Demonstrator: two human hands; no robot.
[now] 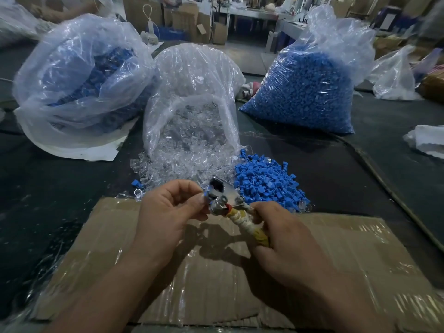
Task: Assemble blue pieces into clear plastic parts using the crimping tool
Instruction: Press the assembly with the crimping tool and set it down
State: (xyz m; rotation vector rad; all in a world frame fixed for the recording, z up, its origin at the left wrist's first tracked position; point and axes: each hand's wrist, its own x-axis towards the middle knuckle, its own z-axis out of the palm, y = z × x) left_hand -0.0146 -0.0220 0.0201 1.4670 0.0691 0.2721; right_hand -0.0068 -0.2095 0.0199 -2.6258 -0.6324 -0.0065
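At lower centre of the frame, the right hand [276,227] grips the yellow-and-white wrapped handle of a shiny metal crimping tool [222,197]. The left hand [168,207] pinches the left side of its head. Both are over a flattened, taped brown cardboard sheet [336,248]. Just above them, a loose pile of small blue plastic pieces [264,183] lies right of clear plastic parts [168,164] spilling from an open transparent bag [192,75]. A bulging bag of blue pieces [305,87] stands upper right, and a crumpled bag with blue contents [79,75] upper left.
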